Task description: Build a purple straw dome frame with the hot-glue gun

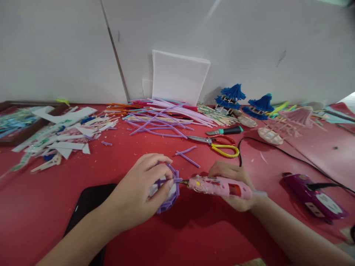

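Observation:
My left hand (141, 188) is closed around a small model built of purple straw pieces (169, 194) on a white base, pinning it to the red table (194, 236). My right hand (233, 184) grips a pink hot glue gun (222, 187). Its nozzle points left and touches the model's right edge. Two loose purple straw pieces (188, 155) lie just beyond the hands.
A pile of coloured straws (163, 114) lies at the back, with paper scraps (63, 136) to its left. Yellow-handled scissors (219, 145) and a green-tipped cutter (226, 130) sit behind my right hand. Blue-roofed models (241, 101), a purple power strip (313, 195), a black cord and a dark phone (88, 207) are nearby.

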